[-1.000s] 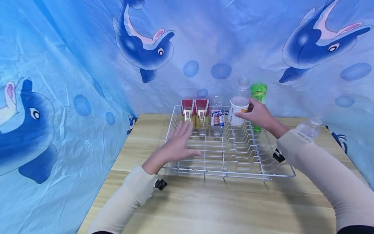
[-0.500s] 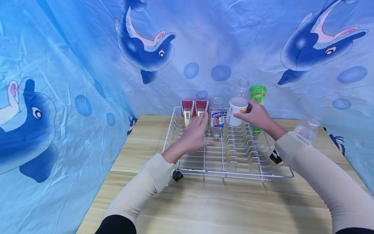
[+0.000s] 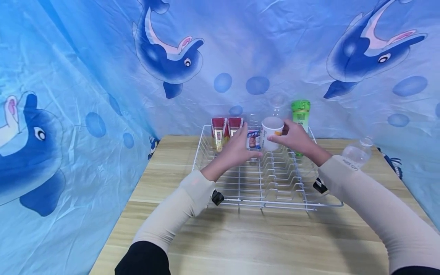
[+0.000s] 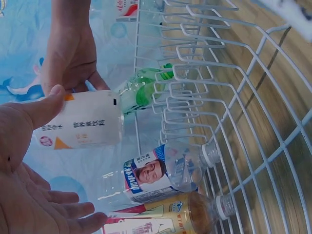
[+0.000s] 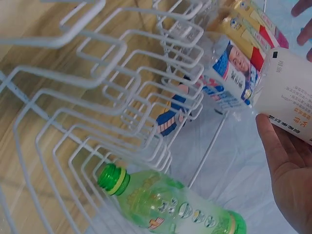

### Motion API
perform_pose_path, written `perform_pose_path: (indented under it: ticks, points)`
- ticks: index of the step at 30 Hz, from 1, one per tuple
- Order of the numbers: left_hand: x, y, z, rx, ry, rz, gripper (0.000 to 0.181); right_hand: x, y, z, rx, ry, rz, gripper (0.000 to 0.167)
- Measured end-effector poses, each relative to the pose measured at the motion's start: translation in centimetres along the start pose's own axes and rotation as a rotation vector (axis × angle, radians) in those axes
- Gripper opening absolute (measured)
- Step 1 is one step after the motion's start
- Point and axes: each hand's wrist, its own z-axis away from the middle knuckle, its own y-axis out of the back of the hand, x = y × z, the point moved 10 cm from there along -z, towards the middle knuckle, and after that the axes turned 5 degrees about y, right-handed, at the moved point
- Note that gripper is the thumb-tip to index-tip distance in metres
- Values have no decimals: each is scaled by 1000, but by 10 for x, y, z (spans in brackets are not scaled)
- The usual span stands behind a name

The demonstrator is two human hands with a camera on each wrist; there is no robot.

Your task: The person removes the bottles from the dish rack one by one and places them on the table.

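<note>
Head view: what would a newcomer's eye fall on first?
Probably the large blue dolphins printed on the backdrop come first. Next may come a white cup in the right hand, near the back of the white wire rack, and the upside-down green bottle behind that hand.

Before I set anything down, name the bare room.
Bare tabletop: between the sleeves in front of the wire rack, and left of it. The rack's front middle grid is free. Its back is crowded: red-topped bottles, portrait-label bottle, white cup, green bottle, left hand, right hand.
</note>
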Motion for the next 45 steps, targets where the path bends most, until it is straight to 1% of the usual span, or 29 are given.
perform_pose_path:
  ticks: [3,5,10,15,18,22,25,33,34,39,41,45]
  points:
    - [-2,-1,-3,-4,28,14,127,-7,-6,0,-20,12,-6,75]
    - [-2,-1,-4,-4,33,25,127,-11,-9,1,-29,23,-8,75]
    - [-2,0,-7,16,13,66,125,-18,-13,4,-31,41,-20,71]
    - [-4,0,-10,35,0,95,122,-20,-15,7,-33,45,-33,74]
    - [-2,-1,-11,31,-22,126,123,-21,-16,7,-34,41,-39,75]
    - [-1,-4,-10,17,-20,156,121,-23,-19,8,-51,34,-56,75]
    - [-2,-5,-10,22,-9,159,117,-24,-22,8,-67,33,-65,76]
    - [2,-3,-9,81,-72,183,109,-29,-26,8,-58,68,-80,77]
    - [2,-3,-9,83,-77,189,108,-29,-26,8,-56,73,-81,77]
    - [6,-5,-7,81,-97,220,92,-28,-28,9,-50,73,-97,76]
    - [7,-6,-7,80,-96,222,86,-27,-29,9,-52,73,-97,76]
    - [7,-7,-7,74,-82,213,83,-26,-29,8,-58,73,-82,77]
